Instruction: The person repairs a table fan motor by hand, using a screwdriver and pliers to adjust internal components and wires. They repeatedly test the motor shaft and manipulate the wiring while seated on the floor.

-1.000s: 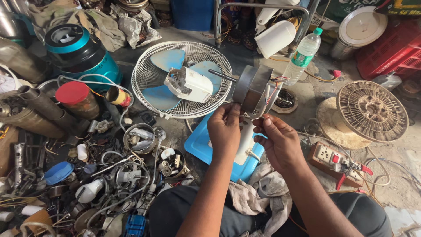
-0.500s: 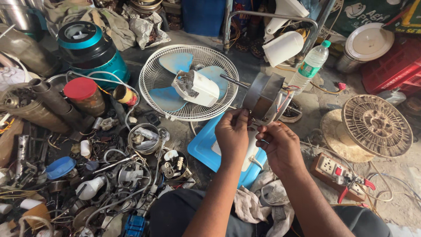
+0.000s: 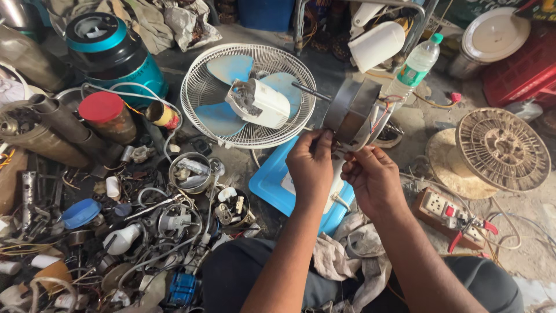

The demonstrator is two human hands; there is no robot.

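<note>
My left hand (image 3: 311, 159) and right hand (image 3: 370, 177) met just right of the frame's centre, both with fingers pinched on the wires under the grey fan motor (image 3: 350, 113). It stood over the blue fan base (image 3: 278, 185), with the white fan guard (image 3: 249, 95) to its left.

Both hands, left hand (image 3: 311, 160) and right hand (image 3: 370, 177), pinch the fan motor (image 3: 351, 111) wires.
</note>
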